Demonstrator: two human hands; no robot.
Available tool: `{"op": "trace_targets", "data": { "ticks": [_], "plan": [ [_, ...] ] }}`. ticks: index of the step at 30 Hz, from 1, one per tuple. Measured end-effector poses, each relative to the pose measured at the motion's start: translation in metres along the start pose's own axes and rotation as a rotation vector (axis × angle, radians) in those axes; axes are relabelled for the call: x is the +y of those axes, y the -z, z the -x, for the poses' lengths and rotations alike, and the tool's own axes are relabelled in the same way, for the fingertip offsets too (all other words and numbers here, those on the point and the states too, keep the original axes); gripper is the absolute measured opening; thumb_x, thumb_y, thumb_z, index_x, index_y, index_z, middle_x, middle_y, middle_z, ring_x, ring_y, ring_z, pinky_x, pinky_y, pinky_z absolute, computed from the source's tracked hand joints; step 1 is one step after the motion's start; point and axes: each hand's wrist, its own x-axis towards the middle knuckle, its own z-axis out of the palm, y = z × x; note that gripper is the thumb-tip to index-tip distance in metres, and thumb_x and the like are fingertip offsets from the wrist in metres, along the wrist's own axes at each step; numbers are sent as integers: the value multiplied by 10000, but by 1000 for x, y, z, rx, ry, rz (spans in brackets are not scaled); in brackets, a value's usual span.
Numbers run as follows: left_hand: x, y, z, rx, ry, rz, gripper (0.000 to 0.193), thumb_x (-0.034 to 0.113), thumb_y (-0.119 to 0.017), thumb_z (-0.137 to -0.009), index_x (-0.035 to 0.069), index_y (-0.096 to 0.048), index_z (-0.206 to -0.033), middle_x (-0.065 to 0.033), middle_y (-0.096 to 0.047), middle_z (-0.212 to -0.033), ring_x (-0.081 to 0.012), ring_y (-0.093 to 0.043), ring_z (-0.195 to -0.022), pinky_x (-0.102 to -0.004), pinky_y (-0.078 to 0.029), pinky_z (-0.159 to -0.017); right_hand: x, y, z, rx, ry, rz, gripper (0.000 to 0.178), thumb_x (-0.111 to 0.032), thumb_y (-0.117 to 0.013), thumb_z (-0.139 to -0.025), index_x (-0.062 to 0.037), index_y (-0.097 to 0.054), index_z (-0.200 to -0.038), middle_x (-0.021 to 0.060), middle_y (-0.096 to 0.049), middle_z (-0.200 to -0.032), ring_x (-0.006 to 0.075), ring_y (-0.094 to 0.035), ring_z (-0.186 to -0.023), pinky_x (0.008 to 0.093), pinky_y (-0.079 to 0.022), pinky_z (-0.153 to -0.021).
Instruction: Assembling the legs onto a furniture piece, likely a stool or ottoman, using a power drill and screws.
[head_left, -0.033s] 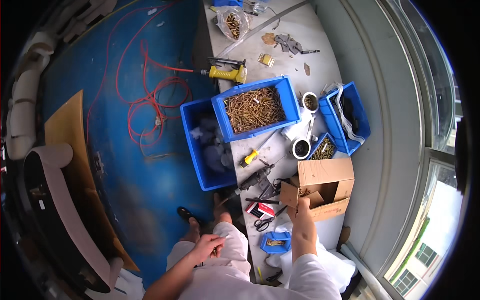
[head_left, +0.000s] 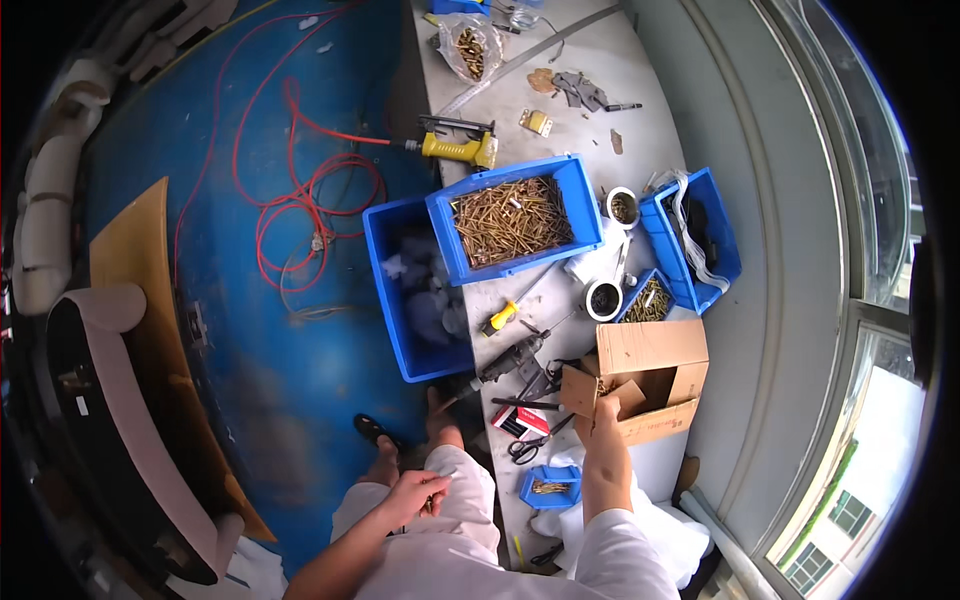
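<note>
Below, the right hand (head_left: 603, 420) reaches into the open cardboard box (head_left: 645, 385) on the grey bench (head_left: 640, 150), its fingers hidden by a flap so the grip cannot be told. Meanwhile the left hand (head_left: 415, 495) rests on the lap, fingers curled together on something small. Scissors (head_left: 522, 450), a power drill (head_left: 510, 358) and a small blue tray of screws (head_left: 550, 487) crowd beside the box, with the large blue bin of brass screws (head_left: 515, 222) farther along.

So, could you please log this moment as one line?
left hand: at lap, pinching something small | right hand: reaching into cardboard box | scissors beside it | bench
</note>
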Motion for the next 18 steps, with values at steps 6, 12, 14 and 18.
{"op": "trace_targets", "data": {
  "ticks": [6, 12, 14, 18],
  "plan": [
    [-11, 40, 49, 192, 4, -109, 315, 303, -629, -1022, 51, -638, -834, 11, -586, -659, -116, -601, -518, -244, -387, -432, -100, 99, 152, -56, 105, -95, 248, -104, -669, -880, 29, -741, -1077, 237, -729, -1107, 372, -718, -1052, 451, -593, -872],
    [-36, 89, 80, 268, -93, -89, 315, 309, -634, -1016, 57, -631, -828, 13, -581, -657, -105, -602, -512, -237, -380, -419, -122, 102, 155, -116, 307, 12, 199, -95, -667, -865, 32, -754, -990, 250, -738, -1017, 365, -728, -1009, 444, -602, -850],
    [-49, 100, 83, 233, -58, -117, 330, 316, -635, -1017, 52, -634, -820, 13, -588, -649, -99, -594, -496, -235, -377, -412, -67, 65, 110, 111, 453, 134, 238, -179, -666, -849, 19, -752, -949, 253, -727, -1055, 397, -712, -1015, 460, -590, -873],
    [-65, 134, 106, 320, -13, -238, 347, 330, -635, -1018, 46, -645, -818, 12, -594, -636, -98, -586, -480, -236, -379, -414, -45, 18, 62, 137, 540, 232, 289, -222, -659, -883, 2, -743, -1046, 253, -724, -1073, 395, -710, -1021, 456, -586, -886]
  ]
}}
